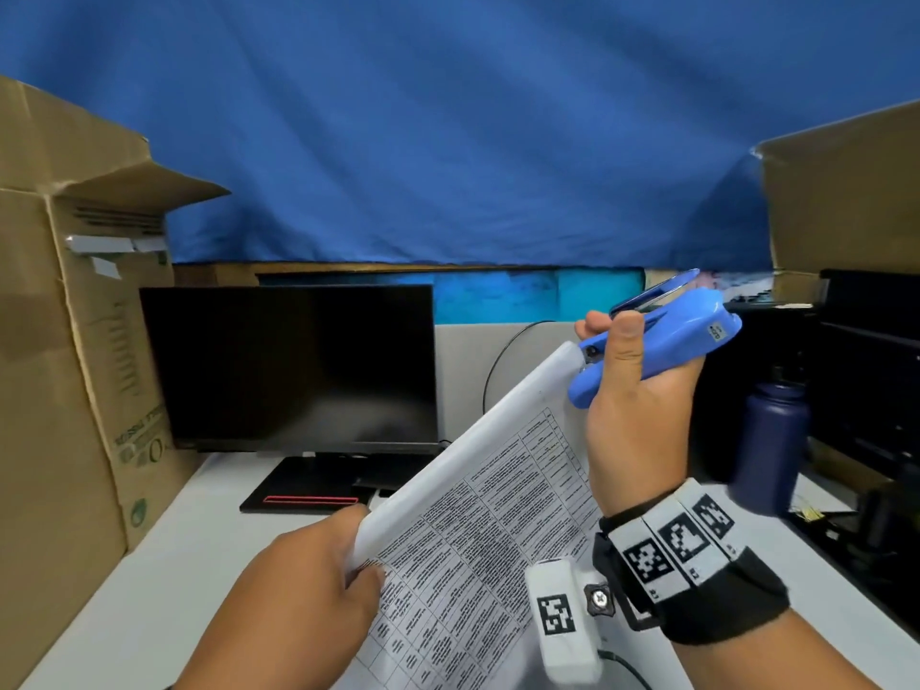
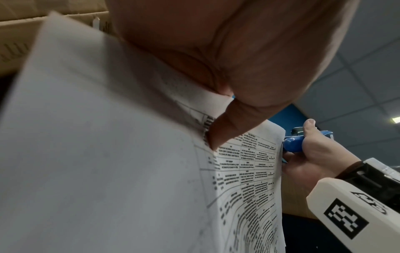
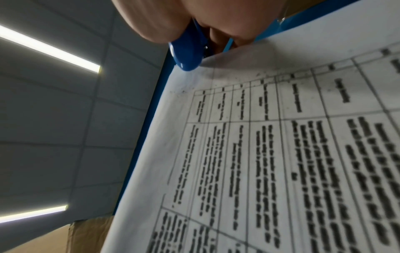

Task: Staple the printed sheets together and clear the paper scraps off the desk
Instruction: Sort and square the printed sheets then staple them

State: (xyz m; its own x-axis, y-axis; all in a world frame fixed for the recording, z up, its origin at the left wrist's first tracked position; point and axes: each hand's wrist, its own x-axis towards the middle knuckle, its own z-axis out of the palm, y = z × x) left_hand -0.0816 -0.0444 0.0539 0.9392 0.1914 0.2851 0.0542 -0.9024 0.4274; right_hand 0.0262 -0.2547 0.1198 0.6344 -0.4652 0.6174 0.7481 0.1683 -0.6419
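Observation:
The printed sheets, white with a dense table of text, are held up off the desk and tilted. My left hand pinches their lower left edge, thumb on the printed face. My right hand grips a blue stapler whose mouth sits over the sheets' top corner. In the right wrist view the stapler's blue nose overlaps the corner of the sheets. The left wrist view shows the sheets and the stapler beyond their far edge.
A dark monitor stands at the back of the white desk. Cardboard boxes rise at the left and upper right. A dark blue bottle stands at the right beside black shelving. A blue cloth hangs behind.

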